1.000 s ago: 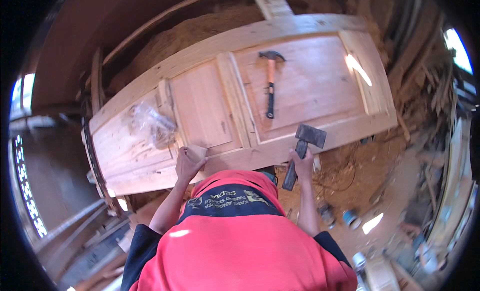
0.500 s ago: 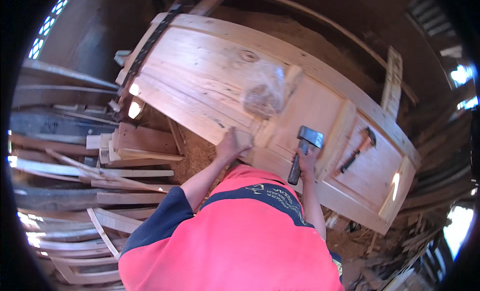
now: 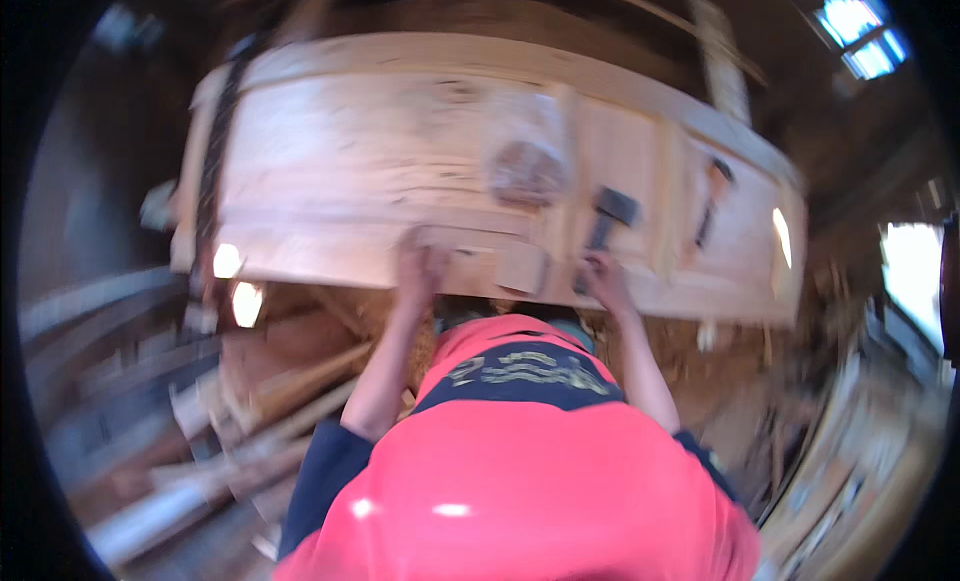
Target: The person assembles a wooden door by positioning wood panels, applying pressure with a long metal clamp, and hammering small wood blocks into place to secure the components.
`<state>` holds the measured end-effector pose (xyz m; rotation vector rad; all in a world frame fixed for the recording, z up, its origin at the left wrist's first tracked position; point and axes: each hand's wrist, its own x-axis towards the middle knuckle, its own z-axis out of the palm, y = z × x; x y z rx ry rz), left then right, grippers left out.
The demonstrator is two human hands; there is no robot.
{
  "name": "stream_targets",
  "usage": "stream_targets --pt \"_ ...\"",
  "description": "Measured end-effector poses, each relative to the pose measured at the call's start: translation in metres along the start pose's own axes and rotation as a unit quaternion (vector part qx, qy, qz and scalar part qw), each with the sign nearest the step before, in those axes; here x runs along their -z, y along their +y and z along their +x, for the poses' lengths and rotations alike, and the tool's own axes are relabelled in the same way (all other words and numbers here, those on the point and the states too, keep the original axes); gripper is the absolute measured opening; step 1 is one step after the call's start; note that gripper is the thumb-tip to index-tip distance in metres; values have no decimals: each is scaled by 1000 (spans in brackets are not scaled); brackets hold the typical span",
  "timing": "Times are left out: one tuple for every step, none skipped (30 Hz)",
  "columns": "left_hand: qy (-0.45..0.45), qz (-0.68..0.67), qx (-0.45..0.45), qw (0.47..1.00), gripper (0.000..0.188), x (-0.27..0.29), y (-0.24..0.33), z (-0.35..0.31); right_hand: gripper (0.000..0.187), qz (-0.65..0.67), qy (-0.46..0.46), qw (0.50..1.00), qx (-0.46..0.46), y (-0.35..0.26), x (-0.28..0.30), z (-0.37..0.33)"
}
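Observation:
A panelled wooden door (image 3: 320, 151) lies flat in front of me. My right hand (image 3: 605, 278) is closed around the lower handle of a mallet-shaped hammer (image 3: 616, 206), whose dark block head rests over the door. My left hand (image 3: 422, 266) is at the door's near edge, its fingers smeared by motion. Between my hands a small pale wood block (image 3: 520, 267) lies on the near rail, apart from the left hand. Farther back is a clear plastic bag (image 3: 528, 166) with brownish contents.
A second hammer (image 3: 714, 201) with a black and orange handle lies on the right door panel. A dark strap or bar (image 3: 215, 151) crosses the door's left end. Loose boards (image 3: 270, 381) are piled at lower left, and timber (image 3: 850, 481) lies at lower right.
My view has turned, so the door now lies more level. The left hand has let go of the wood block and moved left. The right hand has lowered the hammer toward the door.

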<state>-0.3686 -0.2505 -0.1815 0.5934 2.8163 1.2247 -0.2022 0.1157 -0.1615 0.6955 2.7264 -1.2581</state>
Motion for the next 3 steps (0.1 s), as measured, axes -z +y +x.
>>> stream_targets --pt "-4 58 -17 998 32 10 -22 3 30 58 -33 996 -67 -5 -10 -10" --pt "-21 131 27 991 40 20 -77 -7 30 42 -43 998 5 -34 -16 -12" --pt "-46 107 -17 993 40 -8 -60 14 31 -20 -76 997 -7 -34 -18 -17"
